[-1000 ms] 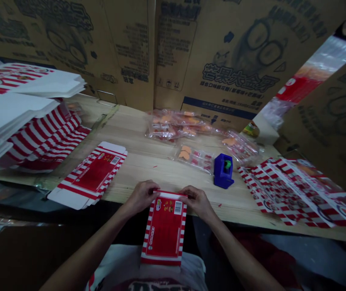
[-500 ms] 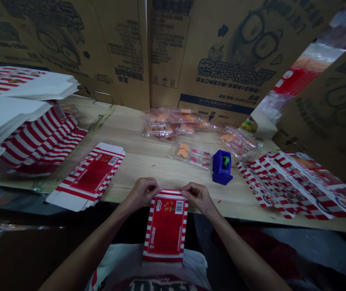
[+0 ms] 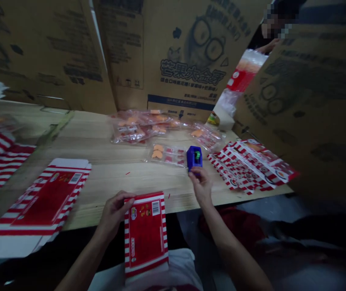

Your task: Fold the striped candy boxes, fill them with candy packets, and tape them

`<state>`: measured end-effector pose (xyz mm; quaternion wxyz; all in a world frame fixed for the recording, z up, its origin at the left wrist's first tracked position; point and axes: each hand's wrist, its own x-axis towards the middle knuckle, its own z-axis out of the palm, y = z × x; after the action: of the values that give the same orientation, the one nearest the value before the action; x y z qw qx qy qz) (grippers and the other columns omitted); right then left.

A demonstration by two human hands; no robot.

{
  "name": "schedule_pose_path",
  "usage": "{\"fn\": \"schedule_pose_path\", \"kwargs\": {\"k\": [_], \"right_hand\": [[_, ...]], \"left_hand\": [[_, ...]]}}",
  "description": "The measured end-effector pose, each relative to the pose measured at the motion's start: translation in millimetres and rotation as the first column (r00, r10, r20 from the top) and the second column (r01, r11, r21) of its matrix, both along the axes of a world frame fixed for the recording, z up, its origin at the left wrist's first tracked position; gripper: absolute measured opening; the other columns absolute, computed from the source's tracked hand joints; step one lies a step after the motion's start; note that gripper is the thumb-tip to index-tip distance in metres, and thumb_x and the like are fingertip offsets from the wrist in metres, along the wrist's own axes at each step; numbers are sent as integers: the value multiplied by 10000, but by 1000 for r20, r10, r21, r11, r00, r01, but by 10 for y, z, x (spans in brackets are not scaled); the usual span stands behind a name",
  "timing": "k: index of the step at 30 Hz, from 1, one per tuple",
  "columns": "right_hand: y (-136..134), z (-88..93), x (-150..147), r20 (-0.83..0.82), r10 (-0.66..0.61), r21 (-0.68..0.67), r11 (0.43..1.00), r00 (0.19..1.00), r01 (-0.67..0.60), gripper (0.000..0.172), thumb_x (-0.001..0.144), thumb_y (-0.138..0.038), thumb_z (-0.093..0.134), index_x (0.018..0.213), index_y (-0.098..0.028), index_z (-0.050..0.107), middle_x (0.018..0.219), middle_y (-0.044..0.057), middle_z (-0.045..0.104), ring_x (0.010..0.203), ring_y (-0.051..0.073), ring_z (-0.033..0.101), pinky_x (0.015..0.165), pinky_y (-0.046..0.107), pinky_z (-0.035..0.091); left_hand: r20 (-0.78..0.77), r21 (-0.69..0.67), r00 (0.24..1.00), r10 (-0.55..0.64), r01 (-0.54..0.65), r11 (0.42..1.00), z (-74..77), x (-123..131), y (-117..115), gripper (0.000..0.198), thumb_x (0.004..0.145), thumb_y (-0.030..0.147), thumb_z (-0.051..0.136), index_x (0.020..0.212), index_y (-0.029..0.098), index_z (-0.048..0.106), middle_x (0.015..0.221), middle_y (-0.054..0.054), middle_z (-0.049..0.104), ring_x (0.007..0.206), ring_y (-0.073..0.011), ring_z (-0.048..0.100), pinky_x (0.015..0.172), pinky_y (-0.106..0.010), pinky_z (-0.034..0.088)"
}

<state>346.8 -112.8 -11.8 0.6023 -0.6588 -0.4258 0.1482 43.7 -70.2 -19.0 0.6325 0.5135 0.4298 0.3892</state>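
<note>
A red box with white stripes [image 3: 146, 234] stands on end against my lap, its top at the front edge of the wooden table [image 3: 106, 178]. My left hand [image 3: 114, 212] grips the box's upper left corner, fingers curled round it. My right hand [image 3: 201, 186] is stretched forward to the small blue tape dispenser [image 3: 194, 157], its fingertips touching the dispenser's near side. Whether those fingers grip the dispenser does not show.
Flat striped cartons [image 3: 39, 202] lie at the left and a fanned pile [image 3: 245, 163] at the right. Clear snack packets [image 3: 142, 123] are scattered mid-table. Tall printed cardboard boxes [image 3: 187, 52] wall the back and right. Another person holds a red-and-clear bag [image 3: 242, 74] at top right.
My right hand has let go of the box's top and reached forward to the blue dispenser. The left hand keeps the box. The view has swung to the right.
</note>
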Motion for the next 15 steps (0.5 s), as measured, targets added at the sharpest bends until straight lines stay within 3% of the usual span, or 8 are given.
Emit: {"fn": "schedule_pose_path", "kwargs": {"k": [1,3,6,11,15], "right_hand": [[33,-3,183,46,-149,1,989,988,150,211,756,-386,654,843,-194,648,988,82,628,853,188,574,706,300,474],[98,-54,504,91,-294,-51,953,952,299,256,707,-416,667,786,-173,650,877,71,624,741,176,541,657,296,449],[215,-205,772,54,-290,-117,949,956,294,282,626,-446,691,646,-168,650,671,29,596,640,163,508,613,287,427],[365,-383,738,-98,-321,-47,947,942,318,287,623,-453,673,608,-170,628,609,1,561,598,150,489,569,272,412],[245,-461,545,-228,-315,44,942,921,333,304,700,-468,626,714,-165,615,838,46,584,706,155,524,621,279,440]], "left_hand": [[53,-112,999,11,-5,994,-16,8,-6,238,686,369,763,808,181,684,812,-25,641,701,-170,622,619,-260,499],[121,-278,992,30,5,961,-39,39,-24,292,649,390,791,807,183,659,772,-12,669,624,-169,635,587,-279,517],[148,-349,989,30,24,937,-41,109,-61,329,628,405,806,811,184,645,708,1,689,555,-166,642,562,-283,527],[174,-330,975,139,-75,941,20,171,-64,381,608,391,822,868,186,633,698,7,699,528,-163,645,519,-261,525],[149,-291,960,237,-186,939,152,98,90,438,582,408,831,890,175,623,669,10,682,504,-153,629,499,-250,523]]}}
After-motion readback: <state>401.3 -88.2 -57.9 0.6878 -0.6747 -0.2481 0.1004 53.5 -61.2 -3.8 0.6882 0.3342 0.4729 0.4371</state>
